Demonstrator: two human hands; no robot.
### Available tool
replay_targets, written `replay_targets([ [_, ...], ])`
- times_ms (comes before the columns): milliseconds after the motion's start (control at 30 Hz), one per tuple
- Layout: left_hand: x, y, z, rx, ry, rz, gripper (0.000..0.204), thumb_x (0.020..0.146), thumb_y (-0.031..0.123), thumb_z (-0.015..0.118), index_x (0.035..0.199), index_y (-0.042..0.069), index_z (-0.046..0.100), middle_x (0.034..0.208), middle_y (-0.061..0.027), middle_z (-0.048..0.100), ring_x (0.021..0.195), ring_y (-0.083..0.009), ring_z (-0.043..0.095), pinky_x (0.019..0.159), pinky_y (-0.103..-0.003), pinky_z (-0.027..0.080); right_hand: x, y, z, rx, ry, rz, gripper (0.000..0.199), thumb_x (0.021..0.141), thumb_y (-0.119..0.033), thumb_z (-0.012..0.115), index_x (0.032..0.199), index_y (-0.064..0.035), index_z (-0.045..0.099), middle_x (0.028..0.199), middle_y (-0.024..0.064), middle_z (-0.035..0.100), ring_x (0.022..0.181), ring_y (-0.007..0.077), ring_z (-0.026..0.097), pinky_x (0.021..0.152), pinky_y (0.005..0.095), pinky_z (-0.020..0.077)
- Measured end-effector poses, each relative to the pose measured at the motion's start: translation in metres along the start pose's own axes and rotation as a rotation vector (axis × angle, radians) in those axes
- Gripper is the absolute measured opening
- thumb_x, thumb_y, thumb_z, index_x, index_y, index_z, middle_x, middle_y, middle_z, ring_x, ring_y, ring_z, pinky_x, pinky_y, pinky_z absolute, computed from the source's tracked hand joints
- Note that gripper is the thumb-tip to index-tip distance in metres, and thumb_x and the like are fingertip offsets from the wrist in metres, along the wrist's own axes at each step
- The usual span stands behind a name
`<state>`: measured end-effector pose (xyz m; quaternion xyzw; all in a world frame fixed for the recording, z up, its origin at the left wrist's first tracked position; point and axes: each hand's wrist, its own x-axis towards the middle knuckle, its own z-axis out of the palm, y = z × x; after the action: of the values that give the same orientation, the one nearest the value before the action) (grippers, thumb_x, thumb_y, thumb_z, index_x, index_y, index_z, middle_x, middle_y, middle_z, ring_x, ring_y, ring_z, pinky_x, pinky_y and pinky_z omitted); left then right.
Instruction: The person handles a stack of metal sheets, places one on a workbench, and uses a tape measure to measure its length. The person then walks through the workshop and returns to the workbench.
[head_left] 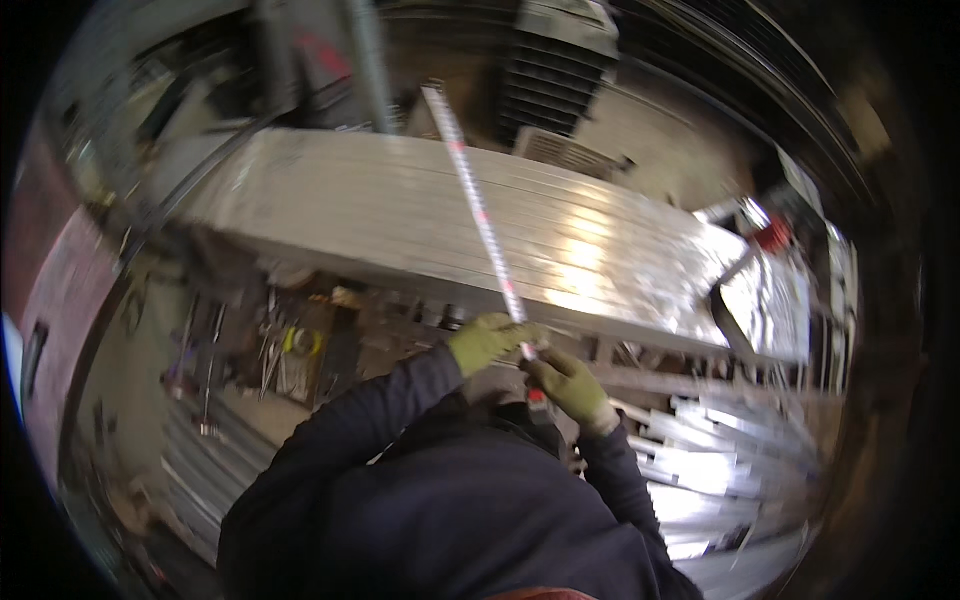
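A tape measure (479,215) is pulled out in a long white strip with red marks, slanting over a pale metal workpiece with long parallel seams (380,195). Its far end reaches past the far edge of the metal. My left hand (485,343), in a yellow-green glove, is closed around the near part of the strip. Just right of it, my right hand (570,388), gloved alike, grips the tape's near end. A dark case with a red spot (537,397) shows beside the right fingers, close to my body; most of it is hidden.
Stacked shiny metal strips (710,460) lie at the lower right, longer bars (215,455) at the lower left. A red-ended tool (770,237) rests on the metal's right end. A yellow roundish item (301,341) sits among tools below the left edge. A dark slatted unit (560,70) stands beyond.
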<state>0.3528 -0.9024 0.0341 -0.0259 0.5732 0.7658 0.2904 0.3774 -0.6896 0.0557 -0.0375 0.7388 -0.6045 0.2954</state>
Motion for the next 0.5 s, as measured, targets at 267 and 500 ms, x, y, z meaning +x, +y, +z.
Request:
replay_targets([
  [267, 0.033, 0.057, -0.075, -0.018, 0.529, 0.258, 0.030, 0.105, 0.035, 0.059, 0.110, 0.008, 0.069, 0.092, -0.0042, 0.071, 0.074, -0.0142, 0.066, 0.065, -0.032, 0.055, -0.048, -0.010, -0.132, -0.010, -0.109, 0.278, 0.019, 0.098, -0.017, 0.069, 0.107, -0.0008, 0.073, 0.092, 0.0051, 0.073, 0.080, 0.0128, 0.066, 0.072, 0.0287, 0.0530],
  [500, 0.093, 0.109, -0.154, -0.295, 0.947, 0.287, 0.025, 0.103, 0.037, 0.061, 0.106, 0.013, 0.069, 0.085, -0.0015, 0.070, 0.072, -0.0159, 0.066, 0.066, -0.030, 0.053, -0.191, -0.003, -0.369, -0.185, 0.163, 0.411, 0.031, 0.088, -0.019, 0.075, 0.100, 0.0099, 0.071, 0.081, 0.0144, 0.070, 0.062, 0.0175, 0.065, 0.061, 0.0279, 0.0529],
])
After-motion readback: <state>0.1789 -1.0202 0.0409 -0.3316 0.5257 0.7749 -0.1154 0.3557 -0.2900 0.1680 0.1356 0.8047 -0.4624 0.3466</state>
